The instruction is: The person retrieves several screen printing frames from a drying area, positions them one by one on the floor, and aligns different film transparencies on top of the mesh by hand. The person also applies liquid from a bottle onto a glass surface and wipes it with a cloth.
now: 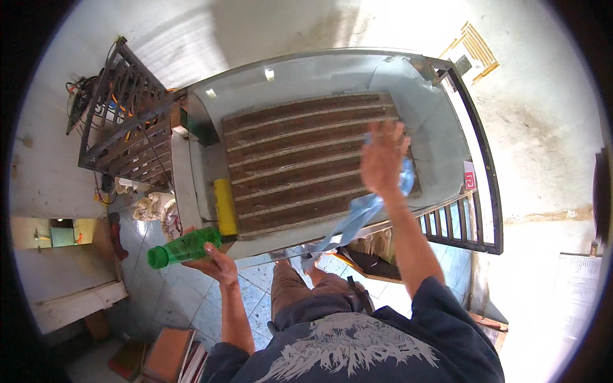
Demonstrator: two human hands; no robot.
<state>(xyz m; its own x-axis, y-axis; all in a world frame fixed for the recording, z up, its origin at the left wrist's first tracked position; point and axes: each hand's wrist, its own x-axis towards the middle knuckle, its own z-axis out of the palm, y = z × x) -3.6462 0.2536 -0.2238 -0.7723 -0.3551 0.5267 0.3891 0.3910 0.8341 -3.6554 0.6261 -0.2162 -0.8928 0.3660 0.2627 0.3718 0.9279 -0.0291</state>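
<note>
My left hand (220,265) grips a green plastic bottle (185,247), tilted on its side with its narrow end to the left, beyond the near left corner of the framed glass table (440,121). Over the table's right part, my right hand (383,159) has a light blue cloth (357,214) under it. One long end of the cloth trails toward the near edge. The fingers of this hand are smeared by motion, and part of the cloth is hidden behind them. A yellow cylinder (225,207) stands or lies near the table's left side; I cannot tell which.
A brown slatted panel (306,166) fills the table's middle, on or beneath the glass. At the far left is a dark slatted rack (128,121) with cables. Dark railings (476,159) border the right side. Books or boxes (169,354) are at lower left, above blue floor tiles (249,300).
</note>
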